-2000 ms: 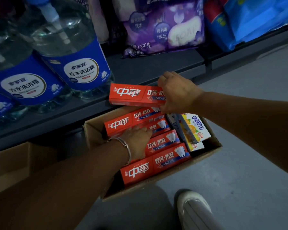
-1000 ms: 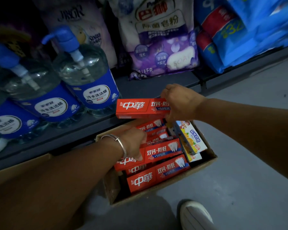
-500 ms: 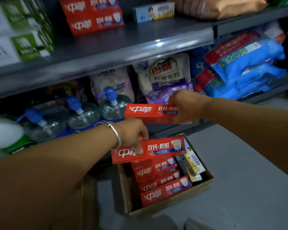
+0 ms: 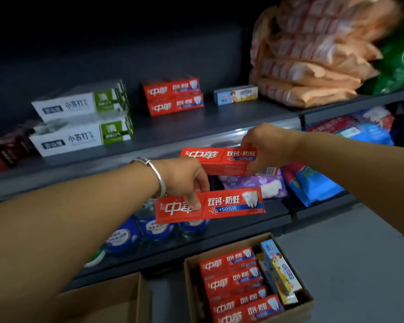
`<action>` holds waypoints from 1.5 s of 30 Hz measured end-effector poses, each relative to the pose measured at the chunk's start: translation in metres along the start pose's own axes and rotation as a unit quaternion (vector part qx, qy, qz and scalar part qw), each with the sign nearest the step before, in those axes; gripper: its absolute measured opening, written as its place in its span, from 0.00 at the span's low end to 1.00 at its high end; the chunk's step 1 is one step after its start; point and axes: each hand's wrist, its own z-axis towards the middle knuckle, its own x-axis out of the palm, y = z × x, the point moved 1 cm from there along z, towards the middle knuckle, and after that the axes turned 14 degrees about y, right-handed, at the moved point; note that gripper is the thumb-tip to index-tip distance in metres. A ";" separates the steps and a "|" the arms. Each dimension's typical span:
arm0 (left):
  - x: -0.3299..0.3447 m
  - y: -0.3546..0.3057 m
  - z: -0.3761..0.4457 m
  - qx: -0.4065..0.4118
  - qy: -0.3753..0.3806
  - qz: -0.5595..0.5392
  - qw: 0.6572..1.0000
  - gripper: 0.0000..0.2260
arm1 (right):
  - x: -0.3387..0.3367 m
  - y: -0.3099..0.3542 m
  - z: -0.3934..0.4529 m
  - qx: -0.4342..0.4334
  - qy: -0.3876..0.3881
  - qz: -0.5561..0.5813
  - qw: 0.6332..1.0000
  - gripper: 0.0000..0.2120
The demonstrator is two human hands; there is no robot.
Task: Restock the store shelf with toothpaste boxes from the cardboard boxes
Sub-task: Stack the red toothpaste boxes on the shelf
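Toothpaste boxes, one per hand, lie lengthwise left to right before the shelf (image 4: 196, 127). Right hand (image 4: 269, 145) pinches the upper box (image 4: 219, 159), apparently nearer the red stack (image 4: 173, 96); left hand (image 4: 184, 178) grips the lower box (image 4: 219, 206).

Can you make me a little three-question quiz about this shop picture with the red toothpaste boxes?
1. True or false: each hand holds one red toothpaste box.
2. How many red boxes are already stacked on the upper shelf?
3. Where are the spare red boxes? A) in the cardboard box on the floor B) on top of the orange packets C) in a basket

Key
1. True: the left hand pinches the lower red box, and the right hand grips the upper red box.
2. Two, in the shelf stack.
3. A, the cardboard box.
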 end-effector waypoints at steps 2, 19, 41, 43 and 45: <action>-0.012 0.002 -0.010 0.000 -0.012 -0.002 1.000 0.21 | -0.014 0.002 0.002 -0.004 -0.009 -0.008 1.000 0.20; -0.116 0.051 -0.035 -0.002 -0.081 -0.034 0.996 0.21 | -0.102 -0.003 0.078 -0.018 -0.057 0.027 0.998 0.20; -0.189 0.132 0.056 -0.041 -0.112 -0.048 0.992 0.21 | -0.122 -0.029 0.242 -0.079 -0.096 0.042 0.991 0.25; -0.191 0.137 0.062 -0.042 -0.113 -0.050 0.991 0.21 | -0.118 -0.029 0.251 -0.083 -0.106 0.042 0.990 0.25; -0.191 0.139 0.066 -0.041 -0.111 -0.051 0.992 0.22 | -0.115 -0.029 0.258 -0.088 -0.117 0.032 0.989 0.26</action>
